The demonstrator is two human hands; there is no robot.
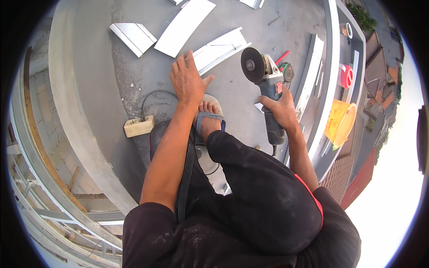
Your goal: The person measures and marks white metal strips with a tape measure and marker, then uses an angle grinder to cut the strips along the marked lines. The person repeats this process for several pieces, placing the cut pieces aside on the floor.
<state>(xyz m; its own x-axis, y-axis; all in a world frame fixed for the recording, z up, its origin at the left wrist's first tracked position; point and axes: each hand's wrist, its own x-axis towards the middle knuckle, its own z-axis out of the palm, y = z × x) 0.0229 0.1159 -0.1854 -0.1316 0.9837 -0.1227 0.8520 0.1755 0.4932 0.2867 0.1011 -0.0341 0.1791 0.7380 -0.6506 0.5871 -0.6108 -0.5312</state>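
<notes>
In my right hand (282,108) is an angle grinder (271,91), its fingers wrapped round the dark body. A thin black cutting disc (253,65) points up and away from me; whether it spins I cannot tell. My left hand (187,80) reaches forward with its fingers stretched out, at the near end of a white metal channel piece (220,50) on the floor. Whether the fingertips touch the metal is unclear. Beyond lie a flat white strip (185,27) and a shorter white piece with an angled end (134,38). My sandalled foot (208,117) is close below the left hand.
A cream socket block (139,127) with a black cable sits by the low wall (85,89) at left. Right of the grinder are a tape measure (286,70), a red marker (282,57) and long white channels (309,76). A yellow bucket (340,123) stands past the rail (330,67).
</notes>
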